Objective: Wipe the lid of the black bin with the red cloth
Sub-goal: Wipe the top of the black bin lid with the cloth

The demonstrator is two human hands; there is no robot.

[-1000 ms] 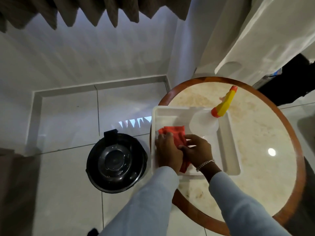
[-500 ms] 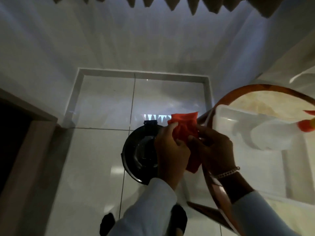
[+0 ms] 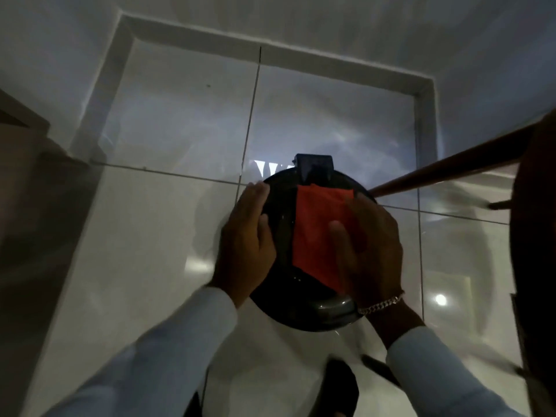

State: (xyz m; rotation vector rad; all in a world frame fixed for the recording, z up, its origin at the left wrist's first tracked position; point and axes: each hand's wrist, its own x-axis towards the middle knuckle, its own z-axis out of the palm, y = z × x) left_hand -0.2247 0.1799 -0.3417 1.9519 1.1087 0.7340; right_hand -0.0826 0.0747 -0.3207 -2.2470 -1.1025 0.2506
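Observation:
The round black bin (image 3: 313,311) stands on the white tiled floor straight below me, its glossy lid facing up and a hinge block at its far edge. The red cloth (image 3: 316,233) lies spread flat on the lid. My right hand (image 3: 370,248) presses flat on the cloth's right part, thumb across the fabric. My left hand (image 3: 246,236) rests flat on the lid's left rim, fingers together, holding nothing. The lid's middle is hidden under cloth and hands.
A wooden table leg or rail (image 3: 451,168) slants in from the right, just past the bin. The dark table edge (image 3: 535,266) fills the right side. White walls with a skirting board (image 3: 270,40) box in the corner. A dark shoe (image 3: 340,383) shows below.
The view has swung from the table down to the bin. Both hands carried the red cloth off the tray and laid it flat on the lid; my left hand has let go of it.

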